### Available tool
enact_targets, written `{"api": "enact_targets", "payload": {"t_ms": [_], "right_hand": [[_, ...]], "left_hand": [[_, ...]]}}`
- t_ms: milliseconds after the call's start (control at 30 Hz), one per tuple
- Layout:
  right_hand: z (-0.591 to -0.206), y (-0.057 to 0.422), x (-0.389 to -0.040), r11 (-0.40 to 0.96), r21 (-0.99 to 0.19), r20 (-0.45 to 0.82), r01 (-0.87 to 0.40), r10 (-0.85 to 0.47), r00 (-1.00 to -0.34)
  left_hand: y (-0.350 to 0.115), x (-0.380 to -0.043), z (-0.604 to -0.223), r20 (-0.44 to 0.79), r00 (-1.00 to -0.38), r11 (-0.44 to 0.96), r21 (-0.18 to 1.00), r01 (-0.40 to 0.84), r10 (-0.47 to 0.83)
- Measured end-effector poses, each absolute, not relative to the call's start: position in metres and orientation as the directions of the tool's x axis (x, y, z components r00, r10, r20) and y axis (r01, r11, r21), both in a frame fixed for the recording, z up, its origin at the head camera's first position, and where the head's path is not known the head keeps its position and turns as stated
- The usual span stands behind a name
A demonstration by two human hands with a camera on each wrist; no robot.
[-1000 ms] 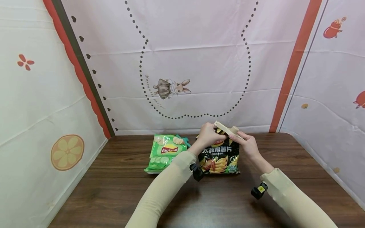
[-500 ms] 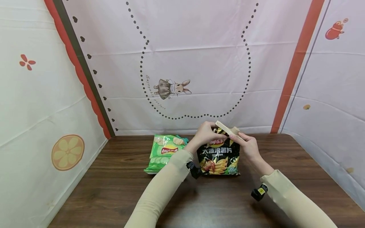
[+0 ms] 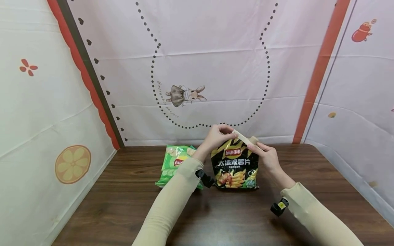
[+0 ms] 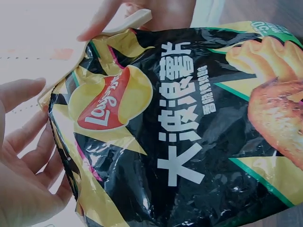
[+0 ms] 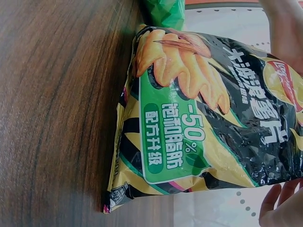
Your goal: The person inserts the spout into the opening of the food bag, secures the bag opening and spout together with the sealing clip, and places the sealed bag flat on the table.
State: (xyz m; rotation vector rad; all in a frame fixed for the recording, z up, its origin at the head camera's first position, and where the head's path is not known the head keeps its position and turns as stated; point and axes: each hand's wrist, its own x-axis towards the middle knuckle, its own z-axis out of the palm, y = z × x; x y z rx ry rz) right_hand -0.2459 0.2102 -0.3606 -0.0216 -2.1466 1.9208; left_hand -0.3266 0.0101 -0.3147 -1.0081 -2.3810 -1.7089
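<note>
A black and gold bag of chips (image 3: 234,167) stands upright on the table. Along its top edge slants a cream bag clip (image 3: 242,137) with a short round spout. My left hand (image 3: 218,137) has thumb and fingers at the clip's left end and the bag's top corner. In the left wrist view the fingers of that hand (image 4: 33,156) reach behind the bag's edge. My right hand (image 3: 267,158) pinches the clip near its right end. The right wrist view shows the bag's lower front (image 5: 189,137); the clip is out of sight there.
A green bag of chips (image 3: 172,167) lies left of the black one, partly hidden by my left sleeve. The brown wooden table (image 3: 123,205) ends at printed cloth walls (image 3: 215,68) at the back and on both sides.
My left hand has slid up and left along the clip to its end, showing more of the black bag's front. The right hand has stayed almost still.
</note>
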Motion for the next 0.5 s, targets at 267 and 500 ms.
{"api": "enact_targets", "payload": {"t_ms": [267,500], "right_hand": [[-0.3619,0.2115,-0.2478,0.157,-0.976,0.181,-0.152,0.186,-0.966],[-0.3619,0.2121,-0.2478,0.143,-0.977,0.184,-0.160,0.171,-0.968]], "left_hand": [[0.0101,-0.3295,-0.3154,0.377,-0.797,0.174,0.846,0.503,0.471],[0.0111,-0.3294,-0.3164,0.335,-0.816,0.109,0.896,0.430,0.471]]}}
